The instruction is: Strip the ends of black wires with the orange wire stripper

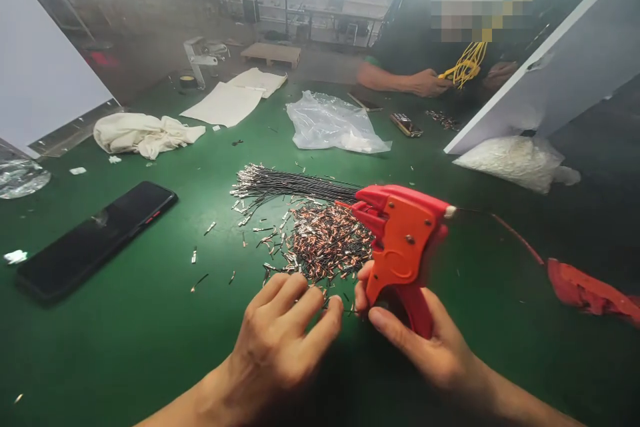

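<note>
My right hand (430,340) is wrapped round the handle of a red and orange wire stripper (406,240), whose jaws point left over the table. Beside it, my left hand (285,333) is closed in a pinch, and a short stretch of thin black wire (351,311) shows between the two hands; the rest is hidden by the fingers. Just beyond my hands lies a heap of short black wire offcuts with bare copper ends (327,240). Behind the heap rests a bundle of long black wires (295,181), with metal terminals at its left end.
A black phone (100,237) lies at left, a crumpled white cloth (145,133) behind it. Farther back are paper sheets (225,103) and a clear plastic bag (333,123). At right are a filled bag (515,161) and red-handled tool (590,287). Across the table, another person's hand (427,83) holds yellow wires.
</note>
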`<state>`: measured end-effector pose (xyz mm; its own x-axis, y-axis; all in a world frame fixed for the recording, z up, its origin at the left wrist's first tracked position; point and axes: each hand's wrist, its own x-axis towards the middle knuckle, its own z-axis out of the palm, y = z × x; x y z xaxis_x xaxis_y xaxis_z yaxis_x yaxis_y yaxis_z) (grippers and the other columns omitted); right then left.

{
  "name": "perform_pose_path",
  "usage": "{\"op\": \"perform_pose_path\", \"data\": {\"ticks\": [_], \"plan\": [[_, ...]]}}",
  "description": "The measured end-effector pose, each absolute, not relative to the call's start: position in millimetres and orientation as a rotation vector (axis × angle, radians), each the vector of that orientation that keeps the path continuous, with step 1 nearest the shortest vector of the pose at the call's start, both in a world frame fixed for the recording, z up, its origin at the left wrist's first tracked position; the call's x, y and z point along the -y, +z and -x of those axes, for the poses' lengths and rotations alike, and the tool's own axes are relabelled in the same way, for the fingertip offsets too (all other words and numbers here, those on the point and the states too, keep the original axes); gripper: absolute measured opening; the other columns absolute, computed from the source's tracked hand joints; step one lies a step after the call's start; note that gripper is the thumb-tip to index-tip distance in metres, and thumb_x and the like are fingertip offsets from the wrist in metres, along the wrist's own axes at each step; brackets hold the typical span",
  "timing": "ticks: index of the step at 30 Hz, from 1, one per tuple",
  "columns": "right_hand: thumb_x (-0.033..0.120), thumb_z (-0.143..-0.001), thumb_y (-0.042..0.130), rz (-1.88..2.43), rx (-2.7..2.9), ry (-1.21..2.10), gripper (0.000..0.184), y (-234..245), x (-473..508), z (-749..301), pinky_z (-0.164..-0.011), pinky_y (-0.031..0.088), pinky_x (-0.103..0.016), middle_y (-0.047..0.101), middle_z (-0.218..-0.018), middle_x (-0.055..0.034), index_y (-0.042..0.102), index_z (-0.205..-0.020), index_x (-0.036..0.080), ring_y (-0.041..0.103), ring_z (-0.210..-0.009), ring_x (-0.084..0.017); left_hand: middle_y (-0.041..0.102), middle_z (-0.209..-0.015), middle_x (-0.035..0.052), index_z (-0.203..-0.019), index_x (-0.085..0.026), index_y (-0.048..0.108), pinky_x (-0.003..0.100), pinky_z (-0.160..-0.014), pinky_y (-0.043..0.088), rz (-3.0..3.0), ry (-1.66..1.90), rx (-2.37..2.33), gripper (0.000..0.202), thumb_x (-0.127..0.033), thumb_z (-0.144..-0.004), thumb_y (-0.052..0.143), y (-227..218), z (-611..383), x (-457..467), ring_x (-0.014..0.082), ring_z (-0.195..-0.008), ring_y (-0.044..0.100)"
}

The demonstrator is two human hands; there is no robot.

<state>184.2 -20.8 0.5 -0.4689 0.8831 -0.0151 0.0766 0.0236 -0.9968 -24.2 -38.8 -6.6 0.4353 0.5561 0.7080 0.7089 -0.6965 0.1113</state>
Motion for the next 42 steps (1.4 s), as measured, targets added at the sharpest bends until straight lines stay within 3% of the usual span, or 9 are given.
{"op": "perform_pose_path", "data": {"ticks": [3,9,14,16,20,23,30,36,42], "plan": [[0.025,-0.094,0.05,0.987,1.762,1.465,0.006,-2.1,24.8,-180.8,-0.076,0.05,-0.031,0.057,-0.09,-0.0044,0.054,-0.098,0.021,0.056,-0.085,-0.019,0.06,-0.065,0.0037,-0.093,-0.013,0.066,0.031,-0.064,0.043,2.504,-1.122,1.092,0.019,-0.007,-0.086,0.05,-8.4,23.5,40.1,0.017,-0.065,0.052],[0.02,-0.094,0.046,0.984,2.002,1.273,0.005,-10.5,27.2,-183.9,-0.069,0.05,-0.03,0.057,-0.085,-0.0039,0.051,-0.096,0.022,0.056,-0.074,-0.018,0.059,-0.061,0.0029,-0.093,-0.012,0.066,0.031,-0.063,0.042,2.551,-1.167,1.08,0.019,-0.009,-0.089,0.048,-8.8,24.0,42.5,0.0162,-0.064,0.051],[0.009,-0.088,0.047,1.007,2.101,1.053,0.028,-10.8,24.2,-186.1,-0.08,0.051,-0.032,0.061,-0.096,-0.0057,0.047,-0.111,0.023,0.061,-0.082,-0.021,0.055,-0.053,-0.0009,-0.092,-0.013,0.065,0.03,-0.06,0.042,2.566,-1.166,1.055,0.018,-0.01,-0.092,0.048,-11.1,17.7,45.6,0.014,-0.056,0.049],[0.005,-0.082,0.049,0.995,2.141,0.945,0.035,-10.5,22.2,-184.9,-0.079,0.051,-0.032,0.062,-0.098,-0.0063,0.047,-0.112,0.023,0.062,-0.084,-0.022,0.055,-0.051,-0.002,-0.09,-0.014,0.064,0.03,-0.062,0.043,2.582,-1.154,1.066,0.017,-0.01,-0.092,0.047,-14.7,15.6,47.2,0.0136,-0.055,0.051],[0.011,-0.081,0.051,0.94,2.237,0.729,0.03,-12.9,17.8,-183.2,-0.065,0.048,-0.033,0.063,-0.089,-0.0067,0.046,-0.108,0.021,0.06,-0.073,-0.023,0.058,-0.054,-0.0014,-0.084,-0.015,0.062,0.031,-0.073,0.044,2.628,-1.138,1.105,0.024,-0.009,-0.094,0.041,-21.1,15.2,52.3,0.0139,-0.059,0.056],[0.013,-0.082,0.05,0.93,2.269,0.574,0.028,-18.8,12.4,-186.3,-0.065,0.048,-0.035,0.063,-0.091,-0.0081,0.046,-0.108,0.021,0.06,-0.073,-0.024,0.058,-0.054,-0.0016,-0.082,-0.015,0.062,0.032,-0.078,0.043,2.619,-1.157,1.159,0.024,-0.006,-0.091,0.042,-21.4,17.7,55.3,0.0141,-0.06,0.054],[0.009,-0.089,0.046,1.057,2.046,0.677,0.031,-36.0,-0.9,-193.0,-0.068,0.051,-0.028,0.06,-0.086,-0.0023,0.048,-0.117,0.022,0.061,-0.076,-0.019,0.055,-0.058,-0.0003,-0.094,-0.01,0.062,0.031,-0.067,0.037,2.584,-1.198,1.264,0.016,-0.005,-0.087,0.049,-18.1,24.4,50.7,0.0143,-0.057,0.041],[0.015,-0.09,0.048,1.064,2.056,0.628,0.028,-35.5,-10.0,-190.5,-0.074,0.053,-0.029,0.062,-0.095,-0.0047,0.048,-0.118,0.022,0.063,-0.084,-0.02,0.065,-0.09,0.008,-0.095,-0.016,0.068,0.033,-0.084,0.042,2.426,-1.214,1.253,0.023,-0.004,-0.085,0.05,-15.4,27.7,49.0,0.0213,-0.091,0.052],[0.011,-0.082,0.052,1.106,2.075,0.471,0.041,-33.6,-13.6,-191.4,-0.077,0.051,-0.037,0.061,-0.102,-0.0083,0.045,-0.122,0.021,0.061,-0.087,-0.024,0.058,-0.073,0.0045,-0.095,-0.013,0.067,0.03,-0.076,0.04,2.403,-1.241,1.299,0.021,-0.002,-0.081,0.055,-17.7,30.1,44.7,0.018,-0.077,0.048]]}}
